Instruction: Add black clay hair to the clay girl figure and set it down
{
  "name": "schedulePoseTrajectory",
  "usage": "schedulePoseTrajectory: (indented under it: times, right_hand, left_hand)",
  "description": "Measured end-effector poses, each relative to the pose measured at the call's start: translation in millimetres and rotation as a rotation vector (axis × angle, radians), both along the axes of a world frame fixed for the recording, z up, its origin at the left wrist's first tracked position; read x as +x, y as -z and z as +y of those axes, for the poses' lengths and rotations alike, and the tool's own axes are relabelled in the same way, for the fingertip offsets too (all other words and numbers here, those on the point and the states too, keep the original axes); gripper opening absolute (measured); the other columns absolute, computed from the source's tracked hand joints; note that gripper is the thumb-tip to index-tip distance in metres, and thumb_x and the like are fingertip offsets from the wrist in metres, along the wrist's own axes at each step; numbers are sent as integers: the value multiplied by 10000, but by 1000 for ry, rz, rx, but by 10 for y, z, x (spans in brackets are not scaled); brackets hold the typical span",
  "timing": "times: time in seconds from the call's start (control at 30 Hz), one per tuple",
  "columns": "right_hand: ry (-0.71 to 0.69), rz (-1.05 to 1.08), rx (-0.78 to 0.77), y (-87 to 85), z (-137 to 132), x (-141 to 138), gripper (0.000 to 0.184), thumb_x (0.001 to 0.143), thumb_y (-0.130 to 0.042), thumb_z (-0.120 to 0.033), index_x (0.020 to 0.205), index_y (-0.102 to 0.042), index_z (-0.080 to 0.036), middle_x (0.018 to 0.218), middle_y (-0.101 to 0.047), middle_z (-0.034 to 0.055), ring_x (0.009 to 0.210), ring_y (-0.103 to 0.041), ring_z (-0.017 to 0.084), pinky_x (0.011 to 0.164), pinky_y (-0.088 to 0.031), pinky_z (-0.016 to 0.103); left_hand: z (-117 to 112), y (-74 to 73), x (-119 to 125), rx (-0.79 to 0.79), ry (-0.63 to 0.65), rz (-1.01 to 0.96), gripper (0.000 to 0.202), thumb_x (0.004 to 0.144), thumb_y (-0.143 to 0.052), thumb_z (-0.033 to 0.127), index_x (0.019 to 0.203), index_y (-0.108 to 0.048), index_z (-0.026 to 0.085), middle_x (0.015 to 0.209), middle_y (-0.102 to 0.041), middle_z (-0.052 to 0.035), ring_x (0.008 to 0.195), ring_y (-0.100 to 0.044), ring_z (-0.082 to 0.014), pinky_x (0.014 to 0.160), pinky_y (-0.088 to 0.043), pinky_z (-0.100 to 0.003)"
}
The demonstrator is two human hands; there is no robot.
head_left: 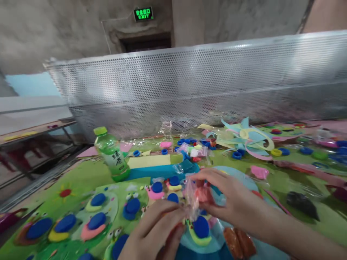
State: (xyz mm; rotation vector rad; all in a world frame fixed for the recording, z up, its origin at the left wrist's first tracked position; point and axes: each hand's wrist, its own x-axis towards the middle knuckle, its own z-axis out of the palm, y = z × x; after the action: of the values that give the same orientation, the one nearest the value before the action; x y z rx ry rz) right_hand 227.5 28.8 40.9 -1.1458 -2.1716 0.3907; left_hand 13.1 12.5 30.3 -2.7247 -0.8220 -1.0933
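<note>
Within the right hand (234, 196), a blurred reddish lump (204, 195) is partly hidden.

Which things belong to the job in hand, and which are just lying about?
Likely part of the job:
coral-pink lump in the right fingers
clear plastic wrapper by the left fingers
blue-shelled snail figures

Apparently just lying about:
green-capped drink bottle
curled paper strips
</note>
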Motion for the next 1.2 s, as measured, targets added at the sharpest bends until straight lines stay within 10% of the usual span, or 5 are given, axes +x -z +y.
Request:
schedulePoseTrajectory:
  times: [1.2]
  right_hand:
    - [-195,50,-36,264,-163,-92,503,768,-553,-111,1205,-408,-313,1179,-537,8,1093,-503,148,924,-442,263]
  left_hand:
    - [-28,111,120,15,1,-39,133,826,-475,74,792,-583,142,745,-603,-21,679,-514,-125,597,-499,-194]
